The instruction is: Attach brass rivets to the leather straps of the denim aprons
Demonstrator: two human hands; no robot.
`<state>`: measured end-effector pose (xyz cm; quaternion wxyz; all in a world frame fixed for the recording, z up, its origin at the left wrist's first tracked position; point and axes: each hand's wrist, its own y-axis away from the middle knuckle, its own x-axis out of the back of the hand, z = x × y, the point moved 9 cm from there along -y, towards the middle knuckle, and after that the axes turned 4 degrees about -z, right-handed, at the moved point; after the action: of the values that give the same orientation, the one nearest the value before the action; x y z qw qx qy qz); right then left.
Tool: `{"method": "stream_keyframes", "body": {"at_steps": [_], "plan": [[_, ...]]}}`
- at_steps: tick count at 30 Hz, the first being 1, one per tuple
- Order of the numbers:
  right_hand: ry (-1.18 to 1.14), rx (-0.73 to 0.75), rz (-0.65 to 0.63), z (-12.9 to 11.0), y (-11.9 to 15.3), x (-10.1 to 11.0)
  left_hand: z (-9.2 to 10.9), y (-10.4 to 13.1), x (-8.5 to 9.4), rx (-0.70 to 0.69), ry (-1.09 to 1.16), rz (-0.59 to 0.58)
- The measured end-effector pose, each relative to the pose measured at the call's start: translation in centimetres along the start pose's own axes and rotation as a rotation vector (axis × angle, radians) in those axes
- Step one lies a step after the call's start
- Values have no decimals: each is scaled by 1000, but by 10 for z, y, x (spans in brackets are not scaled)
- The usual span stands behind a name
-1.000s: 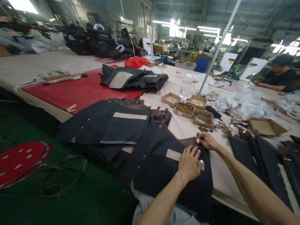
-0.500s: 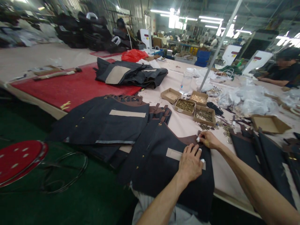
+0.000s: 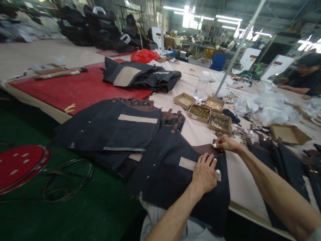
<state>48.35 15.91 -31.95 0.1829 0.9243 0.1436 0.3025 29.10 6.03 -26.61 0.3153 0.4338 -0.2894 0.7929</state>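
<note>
A dark cloth apron [image 3: 173, 174] with brown trim and a beige strip lies in front of me, partly over my lap. Flat on it, beside the beige strip, rests my left hand [image 3: 206, 172], fingers stretched out. My right hand [image 3: 227, 144] pinches the brown trim at the apron's upper right corner. White wrapping covers some fingertips on both hands. Whether a small part sits inside the right-hand pinch is hidden. To the left lies another dark apron [image 3: 107, 129] on a stack, with brown tabs at its upper edge.
Small cardboard boxes [image 3: 199, 112] of metal fittings stand beyond the apron, near a clear plastic jar [image 3: 201, 87]. Loose fittings and plastic bags [image 3: 276, 108] lie right of them. A metal pole [image 3: 238, 50] rises behind. A red stool [image 3: 21, 167] stands at left. Another person [image 3: 304, 73] sits far right.
My right hand has shifted slightly at the brown corner and its grip looks a little lower over the trim. The left hand stays in place; the view has tilted slightly.
</note>
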Motion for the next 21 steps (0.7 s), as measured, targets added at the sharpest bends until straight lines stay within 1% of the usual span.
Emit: {"method": "stream_keyframes", "body": {"at_steps": [3, 8, 11, 13, 15, 16, 19, 21], "plan": [[55, -49, 17, 4, -4, 1, -1, 0, -1, 6, 3, 3], [236, -198, 57, 15, -20, 8, -2, -4, -4, -3, 8, -9], [244, -230, 52, 17, -27, 9, -1, -7, -3, -7, 11, -4], [226, -231, 62, 16, -26, 10, -1, -7, -2, -8, 13, 7], [179, -193, 92, 14, -18, 9, -2, -6, -2, -5, 21, 27], [139, -150, 125, 13, -12, 9, -3, -5, -1, 1, 25, 42], [36, 21, 315, 10, 14, 15, -6, -1, -1, 21, 37, 83], [36, 103, 433, 13, 32, 14, -7, 1, -3, 23, 41, 97]]}}
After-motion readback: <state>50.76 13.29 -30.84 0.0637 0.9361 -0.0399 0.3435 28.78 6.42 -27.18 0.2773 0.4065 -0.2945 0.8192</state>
